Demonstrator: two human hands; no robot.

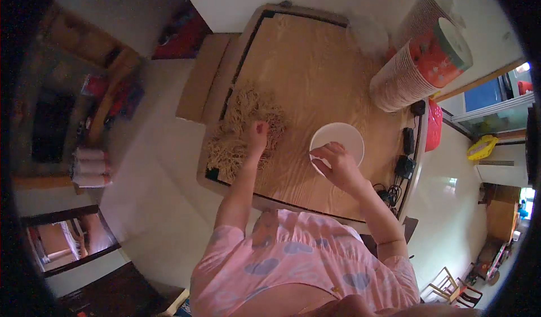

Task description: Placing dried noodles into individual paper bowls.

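Observation:
A loose heap of tan, curly dried strands [242, 117] lies on the left side of the wooden table; they look like dried noodles. My left hand [258, 135] is at the heap's right part, its fingers curled in, and what it holds, if anything, is hidden. Right of it stands a round white tub [352, 134], open at the top. My right hand [341, 164] reaches over the tub's near side, thumb and fingers bent together at its left rim. The hand covers part of the tub's opening.
Tall nested stacks of red-and-white paper tubs [420, 63] lean at the table's [304, 52] far right. Black adapters and cables [403, 168] line its right edge, beside a red plastic basket [434, 125]. A cardboard piece [205, 80] adjoins the table's left side.

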